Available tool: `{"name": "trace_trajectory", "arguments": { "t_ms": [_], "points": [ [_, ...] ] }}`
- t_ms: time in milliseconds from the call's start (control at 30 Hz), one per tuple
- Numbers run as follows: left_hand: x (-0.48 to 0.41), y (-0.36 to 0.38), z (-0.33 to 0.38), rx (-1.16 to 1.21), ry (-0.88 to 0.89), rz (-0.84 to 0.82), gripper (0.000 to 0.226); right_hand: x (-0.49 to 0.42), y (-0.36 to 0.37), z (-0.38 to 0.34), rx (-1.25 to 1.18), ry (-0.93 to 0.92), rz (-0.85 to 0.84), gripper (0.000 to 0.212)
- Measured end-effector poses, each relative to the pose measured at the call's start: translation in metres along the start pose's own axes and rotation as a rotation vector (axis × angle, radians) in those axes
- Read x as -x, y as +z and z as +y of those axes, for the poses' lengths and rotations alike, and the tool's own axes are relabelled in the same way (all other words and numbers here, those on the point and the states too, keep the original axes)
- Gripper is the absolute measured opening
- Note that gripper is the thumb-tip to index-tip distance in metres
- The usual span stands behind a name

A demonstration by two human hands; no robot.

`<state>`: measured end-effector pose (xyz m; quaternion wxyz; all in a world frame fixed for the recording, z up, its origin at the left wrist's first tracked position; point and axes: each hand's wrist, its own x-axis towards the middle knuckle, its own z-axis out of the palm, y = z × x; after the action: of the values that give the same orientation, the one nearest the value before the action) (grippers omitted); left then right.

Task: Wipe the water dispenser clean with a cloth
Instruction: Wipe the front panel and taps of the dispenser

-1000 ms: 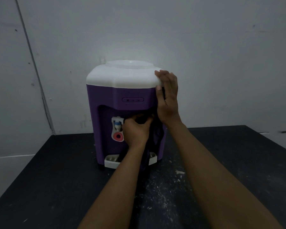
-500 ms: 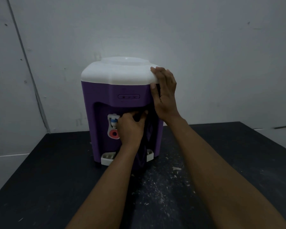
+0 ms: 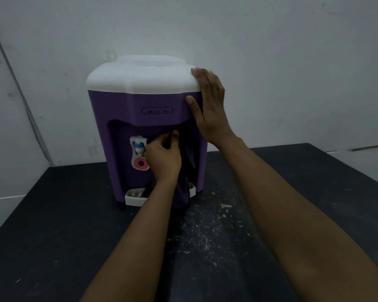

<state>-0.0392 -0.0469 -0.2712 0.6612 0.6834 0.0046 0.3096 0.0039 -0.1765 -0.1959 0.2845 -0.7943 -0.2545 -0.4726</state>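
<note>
A purple water dispenser [image 3: 118, 110] with a white top stands on a black table [image 3: 52, 225] against the wall. My left hand [image 3: 163, 159] is inside the front recess, fingers closed on a dark cloth [image 3: 184, 186] that hangs down over the white drip tray [image 3: 133, 196]. The hand sits just right of the white tap with a blue nozzle and a red ring [image 3: 139, 153]. My right hand [image 3: 210, 105] lies flat against the dispenser's upper right corner, fingers on the white top, thumb on the purple front.
White crumbs and dust [image 3: 207, 225] are scattered on the table in front of the dispenser. A pale wall [image 3: 271, 62] stands close behind. The table's left edge [image 3: 20, 203] and right far corner [image 3: 314, 147] are in view.
My left hand with the cloth has shifted slightly upward inside the recess. My right hand stays pressed on the upper right corner. The view has tilted a little.
</note>
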Motion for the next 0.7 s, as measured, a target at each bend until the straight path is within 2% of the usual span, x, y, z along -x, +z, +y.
{"name": "trace_trajectory", "arguments": {
  "t_ms": [133,233,300,433,567,700],
  "points": [
    [-0.005,0.003,-0.001,-0.026,-0.006,-0.033,0.032,0.000,0.003,0.001,-0.018,0.000,0.010,0.057],
    [-0.007,0.004,0.001,0.020,-0.077,-0.025,0.027,0.001,0.005,0.000,-0.035,0.004,0.016,0.057],
    [-0.005,0.004,0.001,0.049,-0.112,-0.003,0.016,0.001,0.006,0.001,-0.041,0.004,0.024,0.057],
    [0.005,0.006,-0.001,0.054,-0.064,0.080,0.026,0.002,0.006,-0.001,-0.062,0.009,0.019,0.057],
    [0.005,0.010,-0.003,-0.161,0.112,0.048,0.029,0.002,0.006,-0.003,-0.076,0.020,0.031,0.056],
    [-0.003,0.005,-0.010,-0.408,0.446,-0.026,0.029,0.003,0.007,-0.003,-0.085,0.035,0.027,0.056]
  ]
}}
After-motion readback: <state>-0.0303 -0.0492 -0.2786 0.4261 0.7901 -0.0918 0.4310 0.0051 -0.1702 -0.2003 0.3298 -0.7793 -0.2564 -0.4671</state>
